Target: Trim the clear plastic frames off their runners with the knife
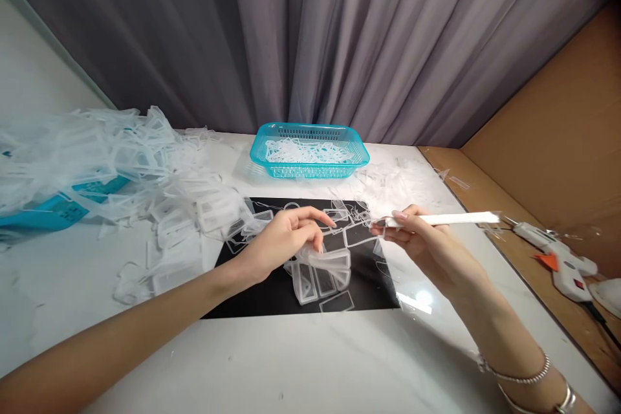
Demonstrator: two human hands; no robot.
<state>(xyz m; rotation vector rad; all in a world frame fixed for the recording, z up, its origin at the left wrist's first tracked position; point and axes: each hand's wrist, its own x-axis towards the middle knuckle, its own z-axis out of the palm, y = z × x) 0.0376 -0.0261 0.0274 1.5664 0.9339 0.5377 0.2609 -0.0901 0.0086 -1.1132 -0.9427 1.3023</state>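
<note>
My left hand (286,233) hovers over the black mat (359,297), thumb and forefinger apart. Right beneath its fingertips lie clear, frosted plastic pieces with raised rims (323,278), overlapping one another; whether the thumb touches them I cannot tell. My right hand (422,233) is closed around a slim white-handled tool (456,218), held nearly level. The tool's greyish tip points left, and its exact shape is too small to make out. By the right fingertips a thin clear plastic frame (356,242) lies on the mat among tangled strips (359,212).
Behind the mat stands a turquoise basket (310,171) holding thin white strips. A big heap of clear plastic pieces (179,207) spreads over the left side, partly on a blue bag or tray (63,207). More scraps (398,184) lie right. A glue gun (557,255) rests far right.
</note>
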